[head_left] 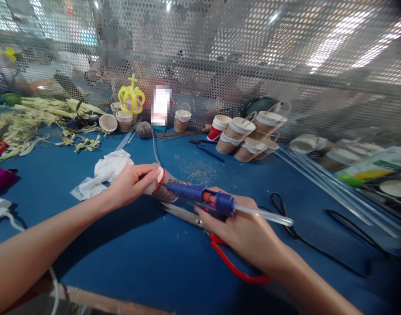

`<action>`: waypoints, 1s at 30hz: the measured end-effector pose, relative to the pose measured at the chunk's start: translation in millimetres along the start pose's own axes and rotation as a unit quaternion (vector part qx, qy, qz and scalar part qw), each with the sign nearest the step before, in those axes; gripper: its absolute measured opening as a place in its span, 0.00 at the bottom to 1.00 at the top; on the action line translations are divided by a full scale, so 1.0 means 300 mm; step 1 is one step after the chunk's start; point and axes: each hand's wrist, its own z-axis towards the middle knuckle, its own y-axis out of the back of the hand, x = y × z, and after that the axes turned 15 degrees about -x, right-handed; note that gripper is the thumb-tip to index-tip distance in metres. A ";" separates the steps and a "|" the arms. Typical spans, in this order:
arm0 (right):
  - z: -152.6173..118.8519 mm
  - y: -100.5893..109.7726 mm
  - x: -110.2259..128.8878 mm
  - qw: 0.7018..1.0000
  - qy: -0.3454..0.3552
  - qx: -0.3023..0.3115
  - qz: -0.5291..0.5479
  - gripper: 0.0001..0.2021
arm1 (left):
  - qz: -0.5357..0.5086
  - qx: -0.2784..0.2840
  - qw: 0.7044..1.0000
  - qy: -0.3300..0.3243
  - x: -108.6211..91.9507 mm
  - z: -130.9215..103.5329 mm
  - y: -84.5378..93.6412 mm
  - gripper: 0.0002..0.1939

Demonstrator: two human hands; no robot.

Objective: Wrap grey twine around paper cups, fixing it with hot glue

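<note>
Cup [167, 195], center frame: tilted, white-and-red end leftward, rest wrapped in gray-brown cord. Blue glue gun [190, 193] just right of it, nozzle at wrap, contact unclear; clear stick out back, red light lit. Gray yarn strand [155, 148] runs up from cup.

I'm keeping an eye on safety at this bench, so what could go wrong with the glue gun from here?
The glue gun points at the cup close to the left hand, so a slip might burn it. The scissors lie right by the right hand, which could knock them. The yarn strand running to the cup might catch stray glue.
</note>
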 end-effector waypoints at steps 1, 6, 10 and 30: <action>0.000 0.000 -0.001 1.000 -0.001 -0.005 0.000 0.05 | -0.002 0.000 1.000 0.003 0.000 0.000 0.000 0.18; 0.002 0.003 0.001 1.000 0.002 0.007 -0.007 0.02 | -0.001 0.004 1.000 0.004 0.001 -0.002 0.000 0.18; 0.002 0.006 0.006 1.000 0.002 0.014 -0.009 0.02 | -0.006 0.002 1.000 0.004 -0.002 0.000 0.001 0.18; 0.006 0.012 0.006 1.000 -0.001 0.010 -0.012 0.04 | -0.008 0.009 1.000 0.001 -0.003 0.000 0.003 0.17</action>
